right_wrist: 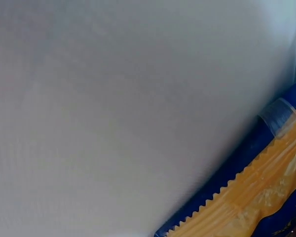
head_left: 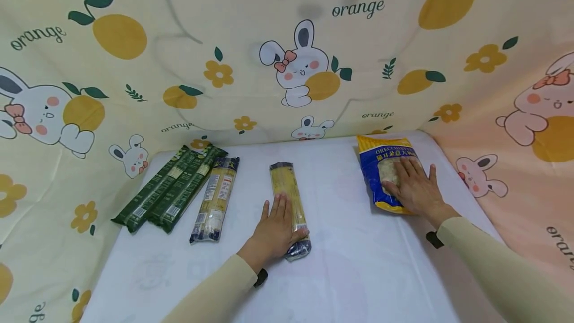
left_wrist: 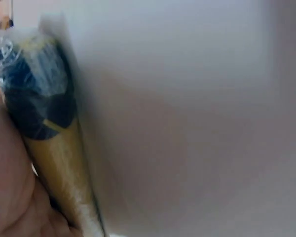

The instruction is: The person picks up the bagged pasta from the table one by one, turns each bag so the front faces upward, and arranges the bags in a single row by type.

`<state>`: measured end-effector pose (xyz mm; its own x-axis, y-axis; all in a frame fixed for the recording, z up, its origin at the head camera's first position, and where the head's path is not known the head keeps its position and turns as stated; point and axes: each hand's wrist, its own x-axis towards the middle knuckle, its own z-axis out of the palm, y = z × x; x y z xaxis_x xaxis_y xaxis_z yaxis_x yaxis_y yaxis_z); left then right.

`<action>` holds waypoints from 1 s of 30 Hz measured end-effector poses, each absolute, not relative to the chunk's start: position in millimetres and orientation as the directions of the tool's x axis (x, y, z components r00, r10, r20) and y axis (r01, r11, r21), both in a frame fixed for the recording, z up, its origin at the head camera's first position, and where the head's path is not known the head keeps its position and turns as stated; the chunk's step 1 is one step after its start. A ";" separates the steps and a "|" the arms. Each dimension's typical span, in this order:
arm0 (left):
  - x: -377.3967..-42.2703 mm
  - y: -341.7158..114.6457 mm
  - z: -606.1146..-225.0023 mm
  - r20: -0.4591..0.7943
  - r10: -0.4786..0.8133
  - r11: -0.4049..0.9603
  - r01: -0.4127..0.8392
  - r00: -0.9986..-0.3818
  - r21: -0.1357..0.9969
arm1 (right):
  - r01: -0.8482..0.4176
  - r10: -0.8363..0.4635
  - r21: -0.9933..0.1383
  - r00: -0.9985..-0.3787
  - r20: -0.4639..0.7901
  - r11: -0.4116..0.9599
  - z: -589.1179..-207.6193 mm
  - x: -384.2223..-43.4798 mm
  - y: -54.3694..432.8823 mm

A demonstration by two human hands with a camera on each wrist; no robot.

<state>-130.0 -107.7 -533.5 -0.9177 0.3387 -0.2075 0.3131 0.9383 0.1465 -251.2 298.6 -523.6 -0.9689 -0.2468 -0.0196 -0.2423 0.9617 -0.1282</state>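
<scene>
A clear-wrapped pack of spaghetti (head_left: 287, 181) with dark blue ends lies lengthwise in the middle of the white table. My left hand (head_left: 273, 228) rests on its lower part, fingers straight along it and the thumb across its near end. In the left wrist view, the blue end of the spaghetti pack (left_wrist: 37, 94) shows beside the hand (left_wrist: 12, 187). Farther right lies a blue and yellow bag of orecchiette pasta (head_left: 369, 166). Spread over its front is my right hand (head_left: 417, 188), fingers extended. The right wrist view catches only the bag's serrated yellow edge (right_wrist: 237, 197).
Left of the middle lies another spaghetti pack (head_left: 213, 203), slightly slanted. Beside it are two long dark green packs (head_left: 152, 188) (head_left: 188, 188), side by side and tilted. A patterned cloth (head_left: 251, 24) rises behind the white table (head_left: 350, 273) and along its sides.
</scene>
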 end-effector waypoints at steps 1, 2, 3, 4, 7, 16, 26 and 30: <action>-127.7 -104.4 -534.1 -0.199 0.344 0.935 0.316 -0.918 0.159 | -0.242 -0.246 -0.130 -0.969 -0.018 0.962 -523.4 -251.0 299.1; -125.8 -101.7 -534.7 -0.197 0.348 0.933 0.317 -0.917 0.172 | -0.240 -0.244 -0.132 -0.970 -0.017 0.962 -523.4 -250.7 299.6; -123.8 -99.9 -534.9 -0.193 0.353 0.930 0.321 -0.915 0.180 | -0.239 -0.243 -0.136 -0.970 -0.013 0.962 -523.1 -250.1 299.6; -122.3 -98.9 -534.8 -0.188 0.357 0.928 0.324 -0.915 0.186 | -0.238 -0.241 -0.139 -0.970 -0.009 0.961 -523.0 -249.7 299.5; -120.7 -101.3 -532.9 -0.187 0.361 0.928 0.331 -0.914 0.173 | -0.237 -0.237 -0.139 -0.971 0.014 0.962 -522.1 -246.7 296.2; -147.9 -127.2 -514.7 -0.203 0.356 0.933 0.337 -0.912 0.123 | -0.284 -0.259 -0.132 -0.950 0.175 0.950 -509.3 -223.0 251.8; -222.4 -130.6 -509.6 -0.186 0.288 0.957 0.276 -0.939 0.086 | -0.625 -0.556 -0.071 -0.736 0.385 0.778 -520.0 -162.1 153.7; -242.8 -126.2 -509.9 -0.150 0.269 0.963 0.262 -0.951 0.064 | -0.721 -0.669 -0.039 -0.661 0.341 0.692 -526.4 -139.4 128.9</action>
